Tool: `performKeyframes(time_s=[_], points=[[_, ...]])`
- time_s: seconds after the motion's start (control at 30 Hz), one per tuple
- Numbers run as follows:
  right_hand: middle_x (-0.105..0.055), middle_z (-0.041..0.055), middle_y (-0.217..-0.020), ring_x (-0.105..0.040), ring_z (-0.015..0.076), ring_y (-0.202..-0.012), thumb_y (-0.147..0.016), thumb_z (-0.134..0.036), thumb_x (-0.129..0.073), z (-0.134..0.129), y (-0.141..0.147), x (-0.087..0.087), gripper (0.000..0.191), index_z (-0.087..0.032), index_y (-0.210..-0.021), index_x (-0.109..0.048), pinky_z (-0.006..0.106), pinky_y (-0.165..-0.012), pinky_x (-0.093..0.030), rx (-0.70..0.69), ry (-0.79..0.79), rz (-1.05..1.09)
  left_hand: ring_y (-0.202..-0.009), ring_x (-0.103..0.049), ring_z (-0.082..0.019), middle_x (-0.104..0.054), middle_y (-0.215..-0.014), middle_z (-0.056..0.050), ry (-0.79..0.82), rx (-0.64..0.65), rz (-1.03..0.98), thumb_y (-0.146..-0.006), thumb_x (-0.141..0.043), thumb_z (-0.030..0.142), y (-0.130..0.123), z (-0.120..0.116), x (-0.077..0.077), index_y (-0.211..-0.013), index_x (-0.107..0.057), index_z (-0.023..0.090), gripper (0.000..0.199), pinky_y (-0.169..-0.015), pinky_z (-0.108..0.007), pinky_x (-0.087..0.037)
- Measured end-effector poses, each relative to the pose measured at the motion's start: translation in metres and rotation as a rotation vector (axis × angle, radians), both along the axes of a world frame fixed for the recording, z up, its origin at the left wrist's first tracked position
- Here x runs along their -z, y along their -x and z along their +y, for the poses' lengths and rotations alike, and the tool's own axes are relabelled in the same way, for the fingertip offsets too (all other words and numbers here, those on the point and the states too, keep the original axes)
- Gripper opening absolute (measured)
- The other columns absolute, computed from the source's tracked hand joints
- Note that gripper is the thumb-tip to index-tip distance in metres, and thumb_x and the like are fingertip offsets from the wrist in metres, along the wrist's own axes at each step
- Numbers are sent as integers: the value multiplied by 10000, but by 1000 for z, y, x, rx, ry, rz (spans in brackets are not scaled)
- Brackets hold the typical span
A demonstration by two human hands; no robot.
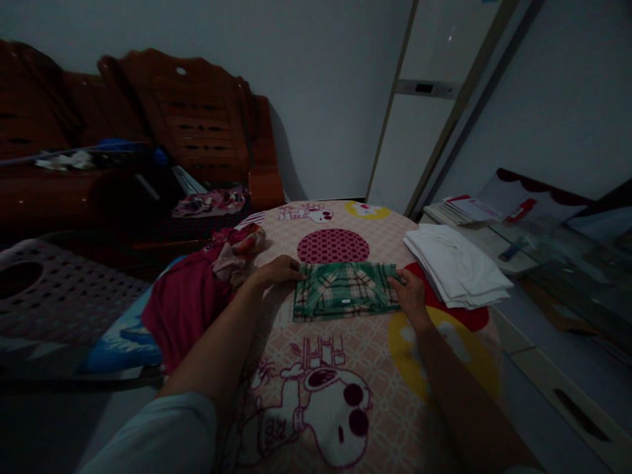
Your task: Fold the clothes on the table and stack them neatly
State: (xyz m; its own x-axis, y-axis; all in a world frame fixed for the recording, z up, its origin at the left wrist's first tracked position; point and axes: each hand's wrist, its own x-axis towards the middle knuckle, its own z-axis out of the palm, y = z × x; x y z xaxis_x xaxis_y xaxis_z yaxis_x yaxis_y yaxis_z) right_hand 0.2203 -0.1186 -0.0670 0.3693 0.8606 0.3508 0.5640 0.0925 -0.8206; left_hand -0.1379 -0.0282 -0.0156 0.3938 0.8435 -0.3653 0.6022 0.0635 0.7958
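Observation:
A green plaid shirt (345,289) lies folded into a flat rectangle, its collar uppermost and a small pale label near the middle. At its far left corner, my left hand (282,271) has its fingers closed on the cloth. My right hand (411,295) grips the far right corner between thumb and fingers. Under the shirt is a table with a pink patterned cover (281,329), printed with a cartoon dog and coloured circles.
Folded white cloth (454,263) is stacked at the table's right edge. A crumpled dark pink garment (190,299) hangs over the left edge. Beyond stands a wooden bench (192,118) with clothes on it. A glass-topped cabinet (567,263) is at the right.

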Motion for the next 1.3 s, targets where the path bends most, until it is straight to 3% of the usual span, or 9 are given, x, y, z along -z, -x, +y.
performKeyframes(time_s=[0.2, 0.4, 0.53, 0.7, 0.9, 1.0, 1.13, 1.2, 1.3], points=[[-698, 47, -705, -649, 210, -659, -619, -421, -718, -10, -4, -15, 353, -152, -844, -680, 321, -638, -516, -6, -5, 266, -413, -433, -73, -508, -457, 50, -87, -90, -160, -690, -700, 298, -13, -4, -5, -665, -558, 155, 203, -429, -178, -292], [-699, 9, -732, -639, 166, -669, -660, -310, -701, -27, -13, -41, 596, -108, -1220, -672, 298, -637, -527, -77, -68, 317, -566, -653, -138, -640, -629, 18, -74, -221, -252, -801, -638, 180, -66, 2, -30, -887, -558, 155, 120, -537, -222, -480], [-725, 33, -745, -657, 194, -729, -649, -271, -694, -35, -27, -56, 488, -101, -1104, -745, 330, -693, -547, 89, -139, 281, -646, -694, -161, -703, -753, -18, -285, -165, -125, -840, -592, 157, -121, 29, -55, -1041, -587, 137, 202, -630, -257, -520], [-759, 106, -984, -688, 244, -936, -703, -271, -660, -42, -45, -66, 403, -104, -1054, -766, 391, -885, -539, 439, -489, 280, -958, -662, -199, -705, -1038, -114, -799, -123, -96, -822, -584, 129, -210, 64, -93, -1091, -568, 123, 269, -882, -309, -486], [-716, 152, -1031, -675, 267, -941, -822, -312, -559, -50, -62, -66, 453, -85, -1183, -714, 409, -845, -543, 688, -610, 15, -1050, -594, -230, -616, -1140, -169, -1011, 200, -294, -799, -494, 65, -315, 80, -117, -1178, -454, 93, 381, -951, -363, -437], [-684, 183, -1033, -660, 291, -949, -843, -319, -529, -52, -71, -61, 481, -50, -1205, -693, 419, -826, -539, 762, -588, -79, -1190, -537, -249, -566, -1257, -188, -1037, 388, -404, -785, -492, 67, -360, 86, -108, -1218, -431, 112, 439, -1040, -399, -399], [-629, 228, -1180, -633, 330, -1028, -791, -245, -529, -55, -86, -49, 482, -50, -1206, -678, 451, -850, -531, 822, -470, -83, -1467, -259, -321, -347, -1500, -268, -974, 531, -381, -779, -572, 119, -396, 84, -72, -1354, -366, 58, 614, -1176, -458, -276], [-605, 232, -1226, -618, 341, -1068, -758, -211, -525, -58, -94, -45, 456, -69, -1154, -699, 460, -868, -526, 881, -431, -119, -1512, -140, -327, -256, -1558, -270, -941, 536, -330, -793, -564, 122, -397, 75, -50, -1389, -360, 47, 635, -1201, -470, -244], [-593, 226, -1240, -579, 350, -1163, -758, -188, -502, -62, -97, -48, 399, -93, -1080, -717, 481, -935, -499, 946, -472, -234, -1515, -157, -299, -252, -1587, -214, -935, 490, -241, -812, -502, 78, -374, 57, -24, -1372, -433, 98, 564, -1206, -474, -251]])
